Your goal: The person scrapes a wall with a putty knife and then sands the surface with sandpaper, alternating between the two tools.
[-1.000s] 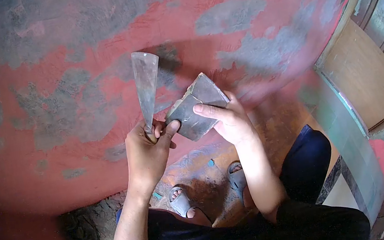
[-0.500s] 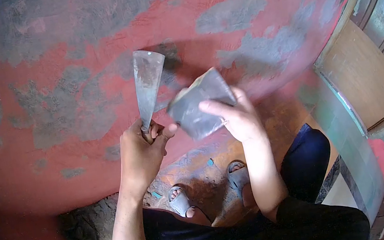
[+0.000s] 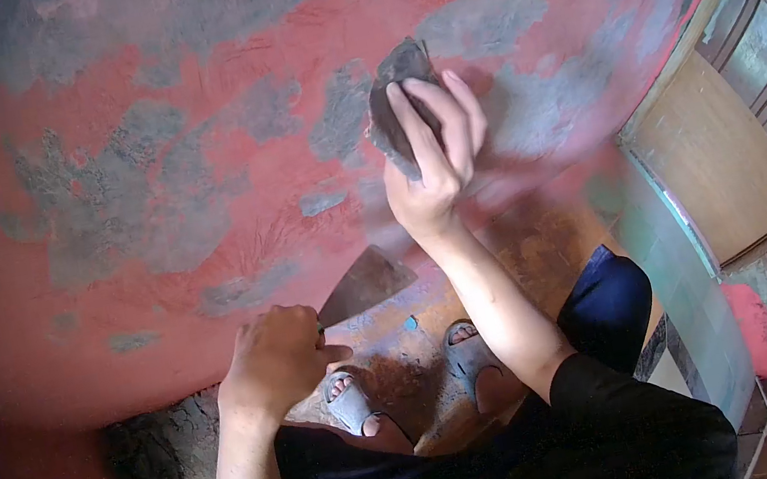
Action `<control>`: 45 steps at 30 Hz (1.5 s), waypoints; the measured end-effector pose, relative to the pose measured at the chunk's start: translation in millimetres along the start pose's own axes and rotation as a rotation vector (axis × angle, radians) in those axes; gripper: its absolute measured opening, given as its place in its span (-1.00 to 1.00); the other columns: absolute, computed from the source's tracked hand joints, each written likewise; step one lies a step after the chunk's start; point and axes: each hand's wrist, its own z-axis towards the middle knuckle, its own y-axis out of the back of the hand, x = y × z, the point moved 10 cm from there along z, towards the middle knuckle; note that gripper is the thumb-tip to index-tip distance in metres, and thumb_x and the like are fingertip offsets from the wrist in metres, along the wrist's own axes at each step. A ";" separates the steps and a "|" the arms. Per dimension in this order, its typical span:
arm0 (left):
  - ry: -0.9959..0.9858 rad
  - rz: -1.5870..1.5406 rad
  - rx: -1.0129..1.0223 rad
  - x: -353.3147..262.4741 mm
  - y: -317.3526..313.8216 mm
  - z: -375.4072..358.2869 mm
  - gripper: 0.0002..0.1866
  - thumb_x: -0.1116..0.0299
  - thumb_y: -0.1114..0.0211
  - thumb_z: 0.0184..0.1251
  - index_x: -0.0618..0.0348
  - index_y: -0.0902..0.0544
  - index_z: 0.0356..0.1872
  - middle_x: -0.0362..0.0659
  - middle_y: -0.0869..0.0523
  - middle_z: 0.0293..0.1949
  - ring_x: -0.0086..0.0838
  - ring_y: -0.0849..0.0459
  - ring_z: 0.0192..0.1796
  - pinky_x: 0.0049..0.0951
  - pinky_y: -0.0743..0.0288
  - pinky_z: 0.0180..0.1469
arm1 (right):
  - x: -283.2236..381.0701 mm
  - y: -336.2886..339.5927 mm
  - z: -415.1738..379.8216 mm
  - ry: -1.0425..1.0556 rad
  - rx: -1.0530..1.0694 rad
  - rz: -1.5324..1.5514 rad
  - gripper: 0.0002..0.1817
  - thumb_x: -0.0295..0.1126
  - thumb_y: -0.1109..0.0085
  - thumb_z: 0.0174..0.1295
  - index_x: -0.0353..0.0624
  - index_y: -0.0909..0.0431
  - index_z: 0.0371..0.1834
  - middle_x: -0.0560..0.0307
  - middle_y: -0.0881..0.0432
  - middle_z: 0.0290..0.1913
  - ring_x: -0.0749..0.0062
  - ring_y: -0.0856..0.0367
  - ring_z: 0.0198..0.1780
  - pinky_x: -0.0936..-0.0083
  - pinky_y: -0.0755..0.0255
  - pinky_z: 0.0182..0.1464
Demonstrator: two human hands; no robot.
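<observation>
A putty knife [image 3: 369,284] with a wide flat blade is in my left hand [image 3: 277,362], whose fingers are wrapped round its handle. The blade points right, low in front of the wall. My right hand [image 3: 434,145] grips a dark, flat sheet [image 3: 401,100] near the red wall [image 3: 293,184], which has rough grey patches. The fingers lie over the sheet; whether it touches the wall I cannot tell.
My sandalled feet [image 3: 350,402] stand on a stained floor [image 3: 422,375]. Rubble [image 3: 199,438] lies at the wall's base on the left. To the right are a wooden panel [image 3: 716,163] and a door [image 3: 766,38].
My right hand has moved up with the sheet and turned it, now showing the back of the hand. My left hand has lowered a little, and the knife blade has swung from upright to pointing right.
</observation>
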 end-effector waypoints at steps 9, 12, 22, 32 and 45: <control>-0.065 0.058 0.035 1.2 -14.8 -0.7 -0.56 -0.02 -0.49 0.21 0.26 -0.78 -0.30 0.10 -0.80 -0.28 -0.02 -0.79 -0.05 -0.07 -0.62 0.06 | -1.2 -29.4 -28.7 0.044 0.097 -0.032 -0.56 -0.56 -0.24 0.16 -0.28 -0.68 0.17 -0.05 -0.66 0.30 -0.27 -0.36 0.47 -0.06 -0.26 0.42; -0.046 0.058 0.073 5.2 -14.6 4.5 -0.49 -0.10 -0.48 0.20 0.26 -0.76 -0.28 0.11 -0.80 -0.29 -0.01 -0.79 -0.06 -0.05 -0.62 0.04 | -1.1 -35.7 -35.8 0.046 0.155 -0.053 -0.52 -0.56 -0.19 0.17 -0.37 -0.65 0.21 -0.18 -0.65 0.29 -0.37 -0.35 0.49 -0.01 -0.17 0.42; -0.034 0.075 0.057 7.9 -14.9 7.1 -0.49 -0.10 -0.50 0.17 0.26 -0.75 -0.35 0.12 -0.79 -0.33 -0.01 -0.80 -0.12 -0.07 -0.62 0.01 | 0.5 -48.1 -42.5 -0.041 0.272 -0.158 -0.51 -0.35 -0.15 0.39 -0.39 -0.55 0.33 -0.17 -0.53 0.42 -0.51 -0.06 0.60 -0.19 0.09 0.48; -0.097 0.156 -0.093 2.2 -9.2 -5.3 -0.57 0.00 -0.46 0.25 0.25 -0.75 -0.31 0.01 -0.78 -0.34 -0.15 -0.80 -0.15 -0.19 -0.62 -0.06 | 2.0 -43.3 -48.9 -0.088 0.274 -0.137 -0.51 -0.31 -0.21 0.37 -0.37 -0.59 0.29 -0.11 -0.54 0.42 -0.46 -0.08 0.60 -0.22 0.12 0.49; -0.003 0.232 -0.140 5.1 -5.4 1.8 -0.34 -0.29 -0.18 0.39 0.24 -0.69 -0.38 0.06 -0.74 -0.45 -0.08 -0.79 -0.29 -0.10 -0.63 -0.19 | -4.6 -40.6 -84.2 -0.071 0.261 -0.122 -0.50 -0.42 -0.24 0.28 -0.30 -0.57 0.31 -0.08 -0.50 0.46 -0.46 -0.10 0.59 -0.36 0.14 0.51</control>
